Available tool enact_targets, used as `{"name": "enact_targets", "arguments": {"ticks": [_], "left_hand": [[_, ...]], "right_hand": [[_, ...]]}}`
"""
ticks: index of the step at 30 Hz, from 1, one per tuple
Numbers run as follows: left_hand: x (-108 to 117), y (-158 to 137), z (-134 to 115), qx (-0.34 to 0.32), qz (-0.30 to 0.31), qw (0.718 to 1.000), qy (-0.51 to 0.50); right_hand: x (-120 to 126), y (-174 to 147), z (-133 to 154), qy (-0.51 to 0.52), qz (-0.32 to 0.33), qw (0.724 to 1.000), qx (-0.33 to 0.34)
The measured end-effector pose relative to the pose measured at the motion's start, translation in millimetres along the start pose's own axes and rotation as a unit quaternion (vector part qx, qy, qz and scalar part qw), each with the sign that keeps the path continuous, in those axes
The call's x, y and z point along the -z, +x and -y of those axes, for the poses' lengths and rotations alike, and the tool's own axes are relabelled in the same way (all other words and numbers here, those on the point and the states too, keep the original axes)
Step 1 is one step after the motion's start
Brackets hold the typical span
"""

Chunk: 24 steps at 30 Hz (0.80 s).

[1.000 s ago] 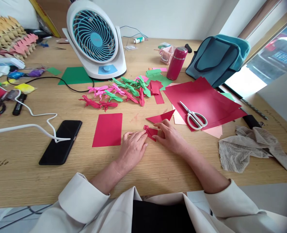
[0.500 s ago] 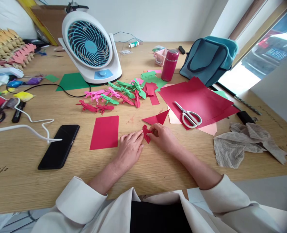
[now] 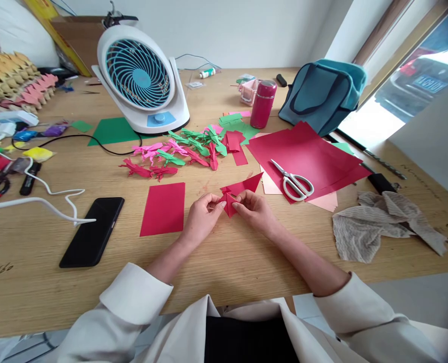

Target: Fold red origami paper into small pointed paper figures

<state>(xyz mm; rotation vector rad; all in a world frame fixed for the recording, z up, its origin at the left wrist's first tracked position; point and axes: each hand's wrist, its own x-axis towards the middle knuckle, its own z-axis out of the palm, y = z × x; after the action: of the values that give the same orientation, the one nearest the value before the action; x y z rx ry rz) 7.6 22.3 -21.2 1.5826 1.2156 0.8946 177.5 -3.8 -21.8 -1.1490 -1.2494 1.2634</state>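
Observation:
Between both hands is a small folded red paper piece (image 3: 229, 205), pointed at its lower end. My left hand (image 3: 204, 214) pinches its left side with thumb and fingers. On the opposite side, my right hand (image 3: 255, 209) grips it the same way. Just behind the hands lies a red paper triangle (image 3: 248, 182), partly covered by the fingers. A flat red paper rectangle (image 3: 163, 209) rests left of my left hand. White-handled scissors (image 3: 294, 182) lie to the right on large red sheets (image 3: 307, 151).
Several folded green, pink and red paper figures (image 3: 186, 148) lie behind the hands. A white fan (image 3: 141, 75), a red flask (image 3: 263, 103) and a blue bag (image 3: 318, 96) stand farther back. A phone (image 3: 93, 232) lies left, a crumpled cloth (image 3: 379, 224) right.
My left hand has gone from lying flat beside the folded paper to pinching it. The paper is now held at both sides, its shape spread wider. The right hand keeps its grip.

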Motion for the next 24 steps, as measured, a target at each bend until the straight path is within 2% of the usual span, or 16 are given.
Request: {"name": "enact_targets", "arguments": {"ticks": [6, 14, 20, 24], "left_hand": [[0.9, 2.2, 0.4, -0.005, 0.02, 0.997, -0.076], [9.2, -1.3, -9.2, -0.056, 0.034, 0.998, -0.018], [4.1, -2.5, -3.8, -0.027, 0.04, 0.997, -0.063], [1.5, -5.2, -2.4, -0.009, 0.042, 0.998, -0.046]], "right_hand": [[0.8, -2.2, -1.1, 0.03, 0.019, 0.999, 0.004], [0.7, -3.1, 2.4, -0.004, 0.014, 1.0, -0.01], [-0.7, -1.8, 3.7, 0.029, 0.006, 0.999, -0.045], [-1.1, -1.9, 0.9, 0.057, 0.008, 0.996, -0.071]]}}
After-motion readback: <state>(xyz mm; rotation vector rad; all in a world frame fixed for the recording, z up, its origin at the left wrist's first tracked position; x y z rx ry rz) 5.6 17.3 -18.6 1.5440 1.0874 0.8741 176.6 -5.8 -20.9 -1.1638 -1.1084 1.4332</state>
